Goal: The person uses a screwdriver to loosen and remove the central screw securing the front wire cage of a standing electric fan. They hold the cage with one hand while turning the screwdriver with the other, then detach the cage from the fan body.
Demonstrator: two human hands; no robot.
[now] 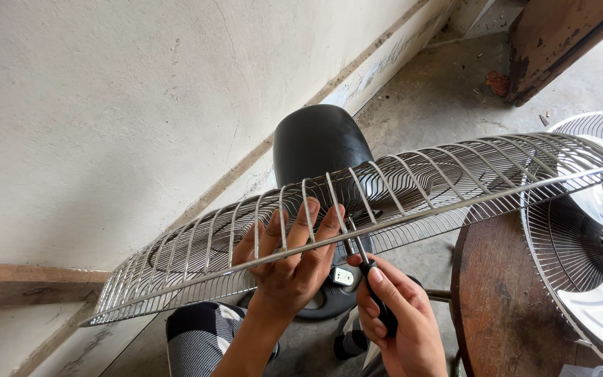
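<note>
1 fan grille (pixel 413 183), 1 screwdriver (pixel 371 283), 2 hands

**Wire fan guard and screwdriver**

A round silver wire fan guard (pixel 399 188) was held nearly edge-on, stretching wide from lower left to upper right, its thin ribs curving to a rim band. A black-handled screwdriver (pixel 371 279) pointed its slim shaft up against the guard's lower rim near the middle.

Fan guard (pixel 413 185): bright metal wire, shiny. Motor housing (pixel 319 143): black plastic, smooth, semi-gloss. Screwdriver (pixel 371 283): steel shaft, black handle. Round table (pixel 497 300): dark wood, worn. Wall (pixel 106 105): rough matt plaster. Floor (pixel 441 98): rough concrete.
</note>
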